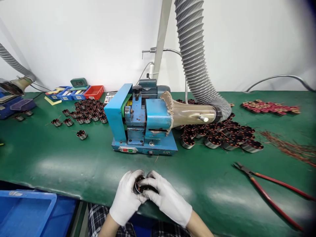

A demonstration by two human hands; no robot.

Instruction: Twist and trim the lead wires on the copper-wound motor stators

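Observation:
At the front edge of the table, a wound motor stator (138,185) with a metal ring and copper coils is held between my gloved hands. My left hand (126,197) wraps round its outer side. The fingers of my right hand (166,196) are bent over its right side and inner part, and they hide much of it. Dark stains mark the fingertips of both white gloves. Whether the right fingers also pinch a wire end, I cannot make out. Just beyond the hands stands a blue belt-driven machine (138,121) with red and green buttons.
Many stators (86,117) lie left of the machine, more stators (229,143) right of it. Red-handled cutters (249,172) and copper wire scraps (288,148) are at right. A grey hose (194,49) runs into the machine's duct. A blue bin (27,210) sits lower left.

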